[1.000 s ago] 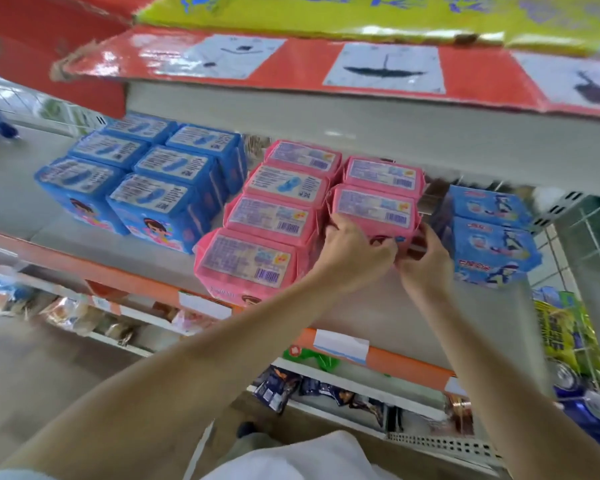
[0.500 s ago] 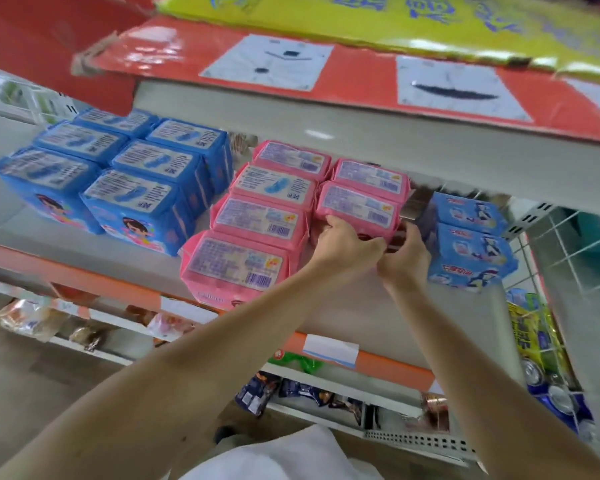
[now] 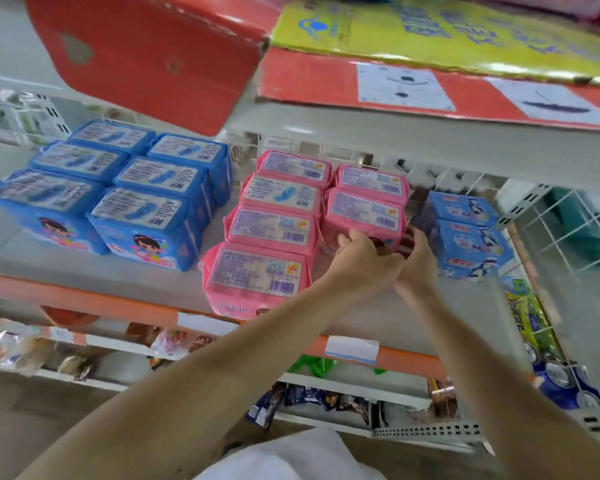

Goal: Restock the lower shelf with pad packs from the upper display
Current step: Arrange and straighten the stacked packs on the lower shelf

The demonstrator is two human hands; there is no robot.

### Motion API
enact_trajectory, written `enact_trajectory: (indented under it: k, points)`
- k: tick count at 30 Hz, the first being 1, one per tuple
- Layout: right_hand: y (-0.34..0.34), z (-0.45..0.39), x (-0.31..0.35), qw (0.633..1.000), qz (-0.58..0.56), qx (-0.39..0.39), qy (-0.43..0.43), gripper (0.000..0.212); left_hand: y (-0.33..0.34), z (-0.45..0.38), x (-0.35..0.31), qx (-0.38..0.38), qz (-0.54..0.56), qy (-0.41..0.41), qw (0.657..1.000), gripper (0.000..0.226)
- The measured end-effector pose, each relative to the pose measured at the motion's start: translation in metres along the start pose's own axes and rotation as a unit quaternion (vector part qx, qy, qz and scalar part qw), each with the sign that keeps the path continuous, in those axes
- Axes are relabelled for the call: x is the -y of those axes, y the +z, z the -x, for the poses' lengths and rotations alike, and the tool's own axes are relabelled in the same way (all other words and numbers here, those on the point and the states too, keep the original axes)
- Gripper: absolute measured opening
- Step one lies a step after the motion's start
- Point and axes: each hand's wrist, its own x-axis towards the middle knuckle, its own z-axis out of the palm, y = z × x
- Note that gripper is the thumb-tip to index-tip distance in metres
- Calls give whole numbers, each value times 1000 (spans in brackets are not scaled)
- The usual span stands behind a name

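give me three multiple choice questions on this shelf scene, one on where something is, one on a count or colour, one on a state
1. Where do the dark blue packs sit relative to the pink packs?
A. to their left
B. to their right
C. on top of them

2. How many pink packs show on the shelf?
A. four
B. six
C. nine

3. What are both hands doing?
A. hanging idle
B. gripping the front pack of the right pink column
C. holding a can

Answers: 1 A, they fill the shelf's left part. 2 B, four in one column, two in the other. 3 B, left hand and right hand close on its front.
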Motion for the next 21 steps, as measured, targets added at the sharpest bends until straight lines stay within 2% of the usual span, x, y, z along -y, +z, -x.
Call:
enact_trajectory:
  k: [2,4,5,8,11,17,21]
  points:
    - [-2,11,5,1000,-28,9,10,65,0,13,2,17,-17,35,999,75]
    - [-2,21,9,999,-15,-25,17,88,-3,29,7,36,-37,76,996,74]
    - [-2,26,8,999,7,-32,5,91,-5,37,10,43,-52,102,992,72]
    - [-4,52,14,997,64,-26,-40,68,-15,54,26,32,-113,205,972,65]
    - [-9,77,15,991,94,-56,-77,63,-26,67,38,0,-151,275,950,65]
    - [-11,117,16,985,120,-83,-90,64,-42,85,62,-28,-178,354,918,66]
    - [-12,140,24,975,108,-86,-172,57,-44,95,78,-71,-169,370,911,59]
